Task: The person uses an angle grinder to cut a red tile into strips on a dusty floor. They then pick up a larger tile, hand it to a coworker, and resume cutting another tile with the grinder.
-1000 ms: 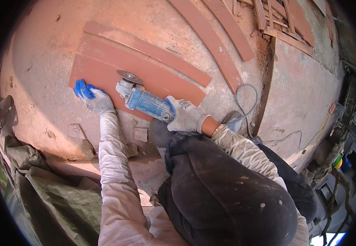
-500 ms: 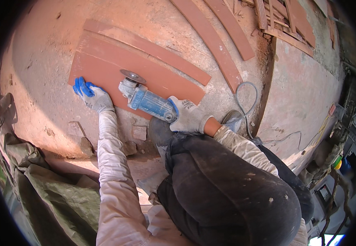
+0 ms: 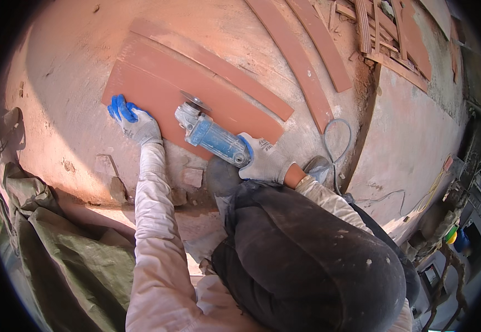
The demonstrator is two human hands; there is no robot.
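Observation:
My left hand [image 3: 135, 122], in a pale glove with blue-coated fingers, rests at the left edge of a reddish-brown board [image 3: 146, 77]. Its fingers are slightly bent and apart, and the fingertips touch the board near its corner. Wrapped round the rear of a dusty blue angle grinder [image 3: 215, 141] is my gloved right hand [image 3: 265, 160]. The grinder's round disc [image 3: 195, 100] stands over the board, tilted; whether it touches the surface I cannot tell. A narrow strip [image 3: 224, 76] of the same material lies along the board's far side.
Two long reddish-brown strips [image 3: 301, 69] lie farther off to the right. A grey cable [image 3: 329, 138] loops beside my right foot. Broken pieces [image 3: 395, 39] are heaped at the far right. Rubble chunks [image 3: 192, 177] lie near my left forearm, and a green tarp [image 3: 74, 249] is bunched at the left.
The whole view has shifted slightly. Along the board, the grinder in my right hand sits a little farther right. My left hand stays at the board's left edge.

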